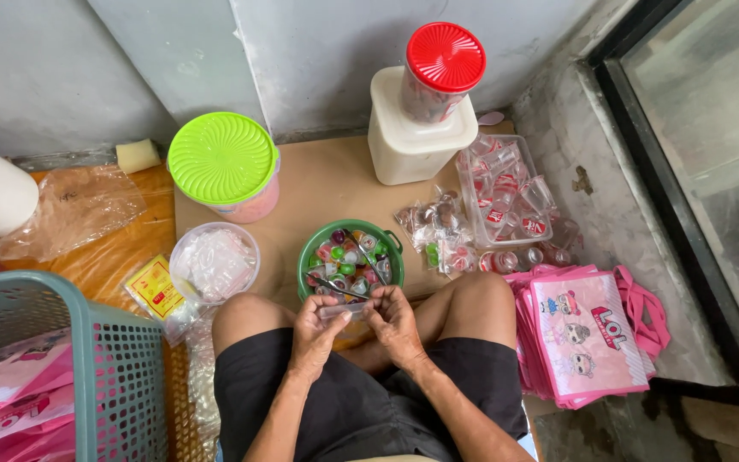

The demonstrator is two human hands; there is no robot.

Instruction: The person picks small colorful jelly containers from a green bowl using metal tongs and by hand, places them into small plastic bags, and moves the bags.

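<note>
Held item: a small clear plastic packet [341,311], pinched between your two hands just above your knees, at 6 o'clock from the green bowl [308,257].
Long axis: the packet lies roughly level, its length running 9 to 3 o'clock, one end in each hand.
Look: see-through, thin and flat; what is inside is too small to tell.
Left hand [316,323]: your fingers are curled and pressed on the packet's 9 o'clock end.
Right hand [392,315]: your fingertips pinch the packet's 3 o'clock end; the two hands are near each other, with the packet between them.
Green bowl: round, filled with small clear cups of coloured jelly; two thin metal tools rest across them.
At 9 o'clock of the bowl: a clear round tub [214,260] of crumpled plastic, and beyond it a yellow-and-red sachet [156,289].
At 12 o'clock: a tub with a green lid [222,158], and a white square canister [410,141] bearing a jar with a red lid [445,56].
At 3 o'clock: loose wrapped cups [438,231], a clear tray [509,192] of more cups, and a stack of pink bags [586,335].
Edges: the wall closes off 12 o'clock, a teal basket [113,376] stands at 8 o'clock, and your bent knees flank the hands.
Open room: bare brown board [327,184] between bowl and canister.
</note>
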